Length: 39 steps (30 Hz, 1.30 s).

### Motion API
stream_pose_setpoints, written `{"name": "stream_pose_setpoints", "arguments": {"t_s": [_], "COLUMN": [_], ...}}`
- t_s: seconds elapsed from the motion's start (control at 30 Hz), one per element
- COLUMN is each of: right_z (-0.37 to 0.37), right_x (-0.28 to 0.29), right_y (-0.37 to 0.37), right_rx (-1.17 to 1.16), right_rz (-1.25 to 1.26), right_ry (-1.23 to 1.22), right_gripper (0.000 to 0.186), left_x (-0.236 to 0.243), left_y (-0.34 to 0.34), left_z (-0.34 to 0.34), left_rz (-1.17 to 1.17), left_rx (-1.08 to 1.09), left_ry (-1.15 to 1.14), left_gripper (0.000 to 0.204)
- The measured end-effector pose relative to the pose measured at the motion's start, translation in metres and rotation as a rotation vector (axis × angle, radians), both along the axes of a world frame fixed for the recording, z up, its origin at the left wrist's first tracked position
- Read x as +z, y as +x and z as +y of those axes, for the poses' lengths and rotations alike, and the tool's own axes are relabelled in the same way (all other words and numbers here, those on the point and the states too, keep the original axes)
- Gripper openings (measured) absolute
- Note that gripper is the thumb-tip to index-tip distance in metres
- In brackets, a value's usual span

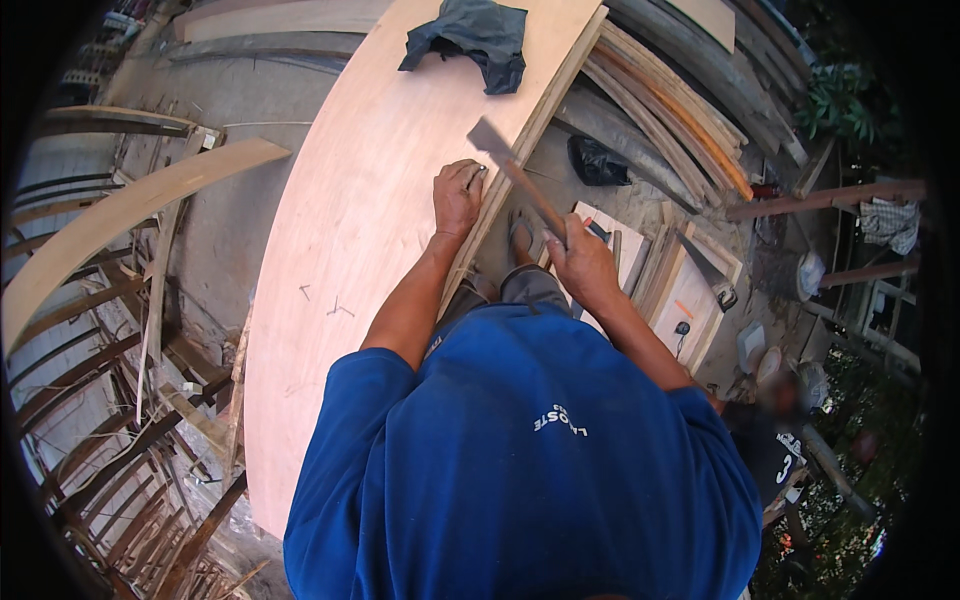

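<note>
My left hand (457, 197) rests near the right edge of a long pale plywood panel (350, 180), its fingertips pinched on a small nail (480, 170). My right hand (582, 258) grips the wooden handle of a hammer-like tool (535, 195), whose flat metal head (488, 138) is raised just beyond my left fingertips. A few loose nails (338, 308) lie on the panel. Crumpled black plastic (463, 48) lies at its far end.
Curved wooden framing (80, 330) and a bent strip (150, 200) fill the left. Stacked planks (665, 100), a black bag (598, 160) and boards with a handsaw (705, 265) are at right. Another person (770, 440) is at lower right. My feet (520, 240) stand beside the panel.
</note>
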State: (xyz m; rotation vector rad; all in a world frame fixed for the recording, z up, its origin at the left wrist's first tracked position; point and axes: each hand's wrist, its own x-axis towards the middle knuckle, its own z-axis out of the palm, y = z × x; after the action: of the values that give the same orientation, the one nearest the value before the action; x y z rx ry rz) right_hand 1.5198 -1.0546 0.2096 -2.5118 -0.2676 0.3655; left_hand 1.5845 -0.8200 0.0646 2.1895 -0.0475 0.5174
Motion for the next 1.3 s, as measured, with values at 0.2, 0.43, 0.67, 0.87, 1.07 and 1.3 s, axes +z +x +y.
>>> {"name": "stream_pose_setpoints", "arguments": {"t_s": [0.2, 0.43, 0.67, 0.87, 1.07, 1.3], "right_z": [-0.003, 0.006, -0.012, -0.005, -0.008, -0.003], "right_x": [-0.010, 0.009, -0.031, -0.045, -0.056, -0.056], "right_y": [0.011, -0.002, 0.017, -0.007, 0.004, -0.009], "right_rx": [0.035, -0.131, -0.051, -0.082, 0.035, -0.079], "right_rz": [0.067, -0.264, -0.005, -0.332, -0.030, -0.382], "right_ry": [-0.048, 0.430, -0.055, 0.327, -0.013, 0.281], "right_gripper": [0.034, 0.034, 0.036, 0.030, 0.033, 0.027], "left_x": [-0.002, 0.016, 0.005, -0.013, -0.020, 0.003], "left_y": [0.007, -0.051, -0.201, -0.255, -0.269, -0.267], "left_z": [0.004, 0.051, 0.188, 0.200, 0.203, 0.199], "left_rz": [-0.036, 0.064, 0.697, 0.595, 0.330, 0.286], "left_rx": [0.020, 0.199, 0.826, 0.726, 0.740, 0.797], "left_ry": [-0.010, 0.316, 0.688, 0.515, 0.463, 0.431], "left_gripper": [0.013, 0.032, 0.074, 0.066, 0.048, 0.023]}}
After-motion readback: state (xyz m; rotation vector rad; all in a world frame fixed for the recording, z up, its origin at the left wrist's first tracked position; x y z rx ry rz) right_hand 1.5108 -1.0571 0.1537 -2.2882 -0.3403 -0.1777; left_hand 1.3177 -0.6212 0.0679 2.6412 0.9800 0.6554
